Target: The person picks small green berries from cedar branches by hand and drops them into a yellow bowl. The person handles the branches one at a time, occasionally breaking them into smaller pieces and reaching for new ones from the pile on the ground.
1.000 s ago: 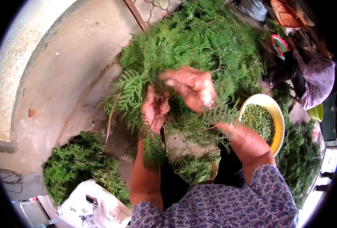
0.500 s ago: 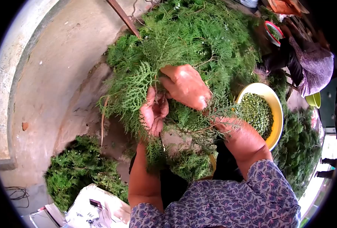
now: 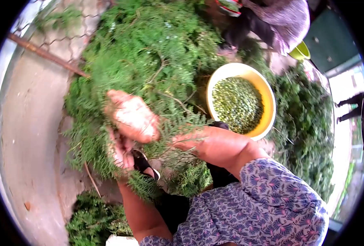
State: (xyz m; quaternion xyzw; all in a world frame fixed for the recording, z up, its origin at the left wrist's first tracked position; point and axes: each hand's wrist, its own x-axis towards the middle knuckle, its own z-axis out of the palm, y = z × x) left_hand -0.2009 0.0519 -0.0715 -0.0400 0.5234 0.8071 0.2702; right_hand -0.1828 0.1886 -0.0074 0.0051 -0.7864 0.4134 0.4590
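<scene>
A feathery evergreen branch (image 3: 171, 137) lies across my right wrist and around both hands, low over the big leafy pile. My left hand (image 3: 122, 153) is closed on its greenery, with fingers partly hidden by leaves and smeared by motion. Just above it, my right hand (image 3: 134, 117) is curled, knuckles up; its fingertips are hidden, so what they pinch does not show. To the right of my forearm stands a yellow bowl (image 3: 269, 108) of small round green cones (image 3: 237, 102).
A heap of cut evergreen branches (image 3: 149, 45) spreads ahead, with more greenery (image 3: 303, 131) at right and lower left. A wooden pole (image 3: 46, 53) leans into the heap. Another person (image 3: 282, 20) sits at upper right near a lime-green container (image 3: 301, 51).
The view has swung, so my hands, the bowl and the heap appear farther left. The white sack has mostly left the frame. Both hands stay together at the branch, now blurred.
</scene>
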